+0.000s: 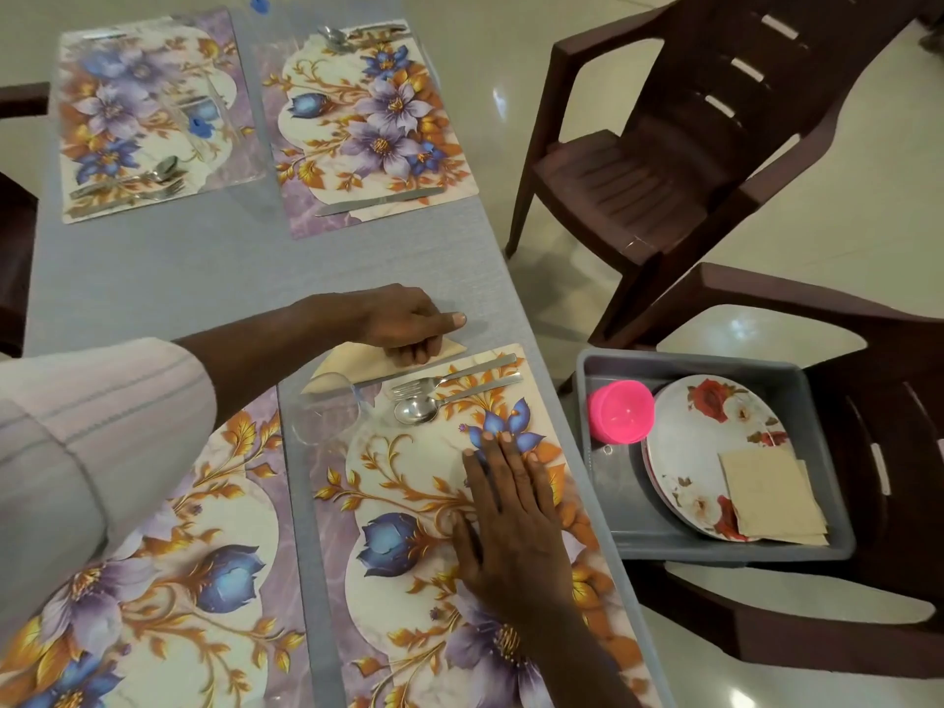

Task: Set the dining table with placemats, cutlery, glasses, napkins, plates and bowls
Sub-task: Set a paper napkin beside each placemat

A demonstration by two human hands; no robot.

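My left hand point(408, 327) reaches across the grey table and holds a beige folded napkin point(357, 361) with curled fingers, just above the near right floral placemat point(403, 508). On that placemat my right hand point(511, 518) lies flat with its fingers straight. A knife point(485, 363), a fork point(434, 384) and a spoon point(416, 410) lie along the mat's top edge. At its top left corner stands a clear glass point(327, 413). Another placemat point(168, 569) lies to the left, partly under my sleeve.
A grey tub point(715, 551) on a brown chair point(868, 452) at the right holds floral plates point(705, 452), a pink bowl point(620, 412) and beige napkins point(771, 498). Two far placemats point(153, 120) point(368, 125) carry cutlery; the left one also a glass. A second chair point(689, 145) stands beyond.
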